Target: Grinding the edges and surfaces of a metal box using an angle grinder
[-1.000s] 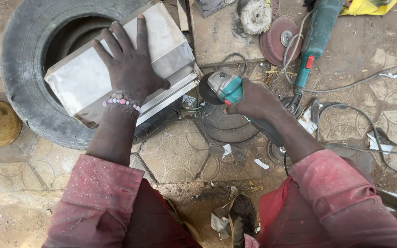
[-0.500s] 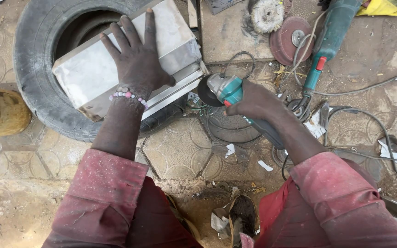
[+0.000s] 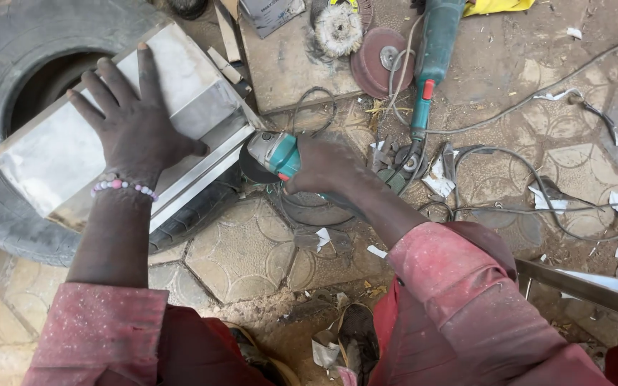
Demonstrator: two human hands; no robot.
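Furthest left lies an old rubber tyre (image 3: pixel 8 179), flat on the patterned paving, and across its opening rests a sheet-metal box (image 3: pixel 59 154), pale grey and dusty, its long axis running from lower left to upper right. The left hand (image 3: pixel 137 132) is spread flat on the box's top face, fingers splayed wide and pointing away from the body, palm pressing down rather than closing round anything. A beaded bracelet (image 3: pixel 124 187) sits at that wrist.

Just to the right of that palm, the box's stepped lower edge runs out toward its near right corner, and there the angle grinder (image 3: pixel 273 154) meets it. The right hand (image 3: pixel 330 168) is wrapped tight round the teal grinder body, holding it with the head pointing left, so the dark disc sits at the box's edge, directly left of the grip. Whether the disc is actually touching the metal or only just beside it I can't say from here; the guard hides the contact. The right hand is much the nearer to that corner; the left is further back along the box, up its long axis.

Beyond the grip, further from the body, a wire cup brush (image 3: pixel 337 28) and a reddish flap disc (image 3: pixel 380 61) lie near a board, and a second, larger green grinder (image 3: pixel 434 50) lies lengthways just to the right of them. Cables (image 3: pixel 523 214) loop across the paving on the right.
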